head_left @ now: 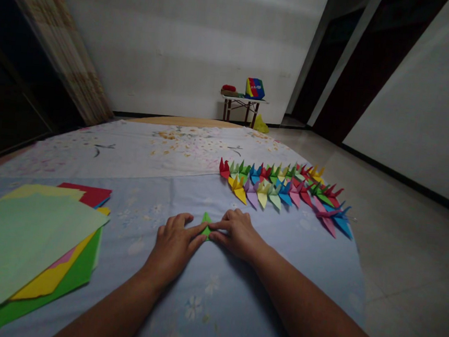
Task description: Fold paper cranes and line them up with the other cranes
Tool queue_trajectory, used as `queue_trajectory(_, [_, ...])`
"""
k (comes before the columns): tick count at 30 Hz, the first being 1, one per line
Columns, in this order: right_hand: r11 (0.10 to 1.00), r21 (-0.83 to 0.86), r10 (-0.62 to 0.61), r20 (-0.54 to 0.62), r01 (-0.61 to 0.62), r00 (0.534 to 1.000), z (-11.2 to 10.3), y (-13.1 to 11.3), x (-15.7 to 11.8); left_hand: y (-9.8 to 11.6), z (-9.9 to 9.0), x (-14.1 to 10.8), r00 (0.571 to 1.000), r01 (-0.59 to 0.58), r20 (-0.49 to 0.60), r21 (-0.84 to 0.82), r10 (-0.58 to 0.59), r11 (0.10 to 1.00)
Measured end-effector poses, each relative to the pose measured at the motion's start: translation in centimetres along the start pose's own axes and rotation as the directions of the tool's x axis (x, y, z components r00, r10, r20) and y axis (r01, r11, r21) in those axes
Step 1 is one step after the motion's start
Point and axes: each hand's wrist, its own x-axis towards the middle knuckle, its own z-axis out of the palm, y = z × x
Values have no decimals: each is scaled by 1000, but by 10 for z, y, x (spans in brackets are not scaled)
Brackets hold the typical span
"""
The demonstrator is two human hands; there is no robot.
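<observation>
A small piece of green folded paper point(206, 218) lies on the blue flowered cloth in front of me, narrow and pointed at its far end. My left hand point(174, 241) holds its left side, with index finger and thumb pressed on the paper. From the right, my right hand point(238, 233) grips the same paper between thumb and index finger, its other fingers curled. The fingertips cover part of the folds. Beyond my right hand stand rows of folded paper cranes point(262, 194) in several colours.
A loose stack of coloured paper sheets point(33, 241) lies at the left, pale green on top. The cloth-covered table point(139, 153) has a curved right edge above the tiled floor point(408, 268). A small side table point(243, 101) with a colourful bag point(255, 89) stands by the far wall.
</observation>
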Motion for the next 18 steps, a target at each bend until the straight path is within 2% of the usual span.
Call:
queue_trajectory(10, [1000,9,-22,-44,23,999,2,2,0,-1,-1,-3,990,-37,-136,41,42,998])
queue_trajectory(18, [1000,26,5,-29,-4,1000,4,7,6,-4,2,-2,999,-20,-48,86,24,996])
